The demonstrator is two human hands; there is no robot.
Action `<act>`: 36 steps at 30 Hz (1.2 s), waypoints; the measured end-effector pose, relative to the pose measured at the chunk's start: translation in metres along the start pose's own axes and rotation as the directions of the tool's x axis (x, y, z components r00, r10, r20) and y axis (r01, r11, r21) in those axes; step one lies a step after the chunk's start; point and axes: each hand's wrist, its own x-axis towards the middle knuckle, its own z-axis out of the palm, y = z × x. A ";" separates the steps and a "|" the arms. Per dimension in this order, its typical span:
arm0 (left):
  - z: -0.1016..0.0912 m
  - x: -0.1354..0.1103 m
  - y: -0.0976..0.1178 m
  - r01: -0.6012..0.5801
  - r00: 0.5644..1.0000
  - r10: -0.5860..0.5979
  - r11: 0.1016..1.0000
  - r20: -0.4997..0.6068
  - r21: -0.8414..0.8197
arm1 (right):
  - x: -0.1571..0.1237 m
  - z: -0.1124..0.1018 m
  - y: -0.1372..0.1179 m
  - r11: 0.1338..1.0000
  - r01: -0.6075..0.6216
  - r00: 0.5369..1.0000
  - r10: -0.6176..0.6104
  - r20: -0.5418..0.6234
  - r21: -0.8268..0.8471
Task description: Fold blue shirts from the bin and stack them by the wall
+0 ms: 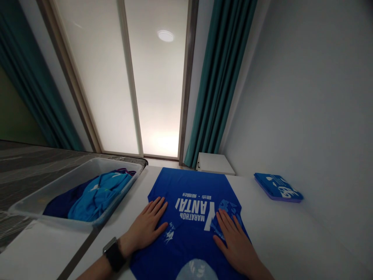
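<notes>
A blue printed shirt (192,184) lies spread flat on the white table (279,241), its white lettering upside down to me. My left hand (150,225), with a dark watch on the wrist, rests flat on the shirt's left edge, fingers stretched out. On the right side, my right hand (233,243) lies flat over a patterned patch of the shirt, fingers also extended. Neither hand grips the fabric. The shirt's near end runs out of the bottom of the view, where a pale round print shows.
At the left stands a translucent plastic bin (32,212) with crumpled blue clothes (99,196) in it. A folded blue stack of fabric (278,186) lies at the right by the wall. Beyond the table are a white cabinet (215,163), teal curtains (221,77) and frosted sliding doors (159,85).
</notes>
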 end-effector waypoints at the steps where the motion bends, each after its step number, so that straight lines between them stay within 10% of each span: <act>1: -0.001 -0.001 0.001 0.001 1.000 -0.001 1.000 0.011 -0.001 | -0.001 -0.001 -0.001 1.000 -0.005 1.000 0.005 0.007 0.003; 11: -0.014 0.022 -0.021 0.100 0.992 -0.103 0.994 -0.068 -0.043 | 0.008 -0.012 -0.002 0.998 -0.039 0.998 0.037 0.051 0.042; 20: -0.012 0.057 -0.062 0.261 0.962 -0.255 0.963 0.096 -0.062 | 0.062 -0.022 0.037 0.984 -0.171 0.984 0.173 0.048 -0.051; 36: -0.007 0.045 -0.057 0.328 0.931 -0.323 0.945 0.168 -0.001 | 0.054 -0.005 0.047 0.982 -0.186 0.980 0.188 0.058 -0.038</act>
